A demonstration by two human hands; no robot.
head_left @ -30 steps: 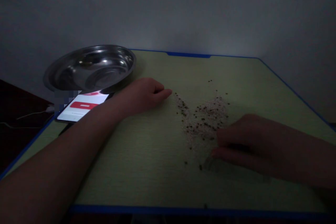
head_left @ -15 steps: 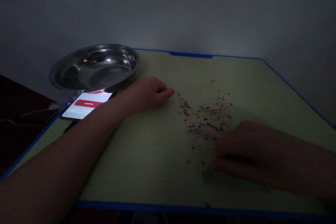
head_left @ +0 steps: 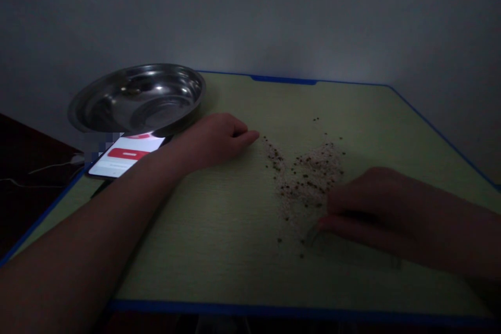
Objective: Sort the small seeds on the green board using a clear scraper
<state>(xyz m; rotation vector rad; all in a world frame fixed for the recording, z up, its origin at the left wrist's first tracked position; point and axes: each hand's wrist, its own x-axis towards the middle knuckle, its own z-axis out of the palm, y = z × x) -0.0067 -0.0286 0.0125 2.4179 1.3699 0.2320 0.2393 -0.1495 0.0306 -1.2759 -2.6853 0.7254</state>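
A scatter of pale grains mixed with dark specks lies on the green table. My left hand rests on the table left of the scatter, fingers curled, one finger reaching toward the dark specks. My right hand lies at the scatter's right front edge, fingers drawn together with the tips on the table among the grains. The dim light hides whether either hand holds a grain.
A shallow steel bowl sits at the table's back left corner. A lit phone with a red and white screen lies just in front of it, by my left forearm. Blue edging runs round the table; a wall stands behind.
My right hand slid a little nearer to me, then back up toward the grains. My left hand has stayed put. The view shifted slightly.
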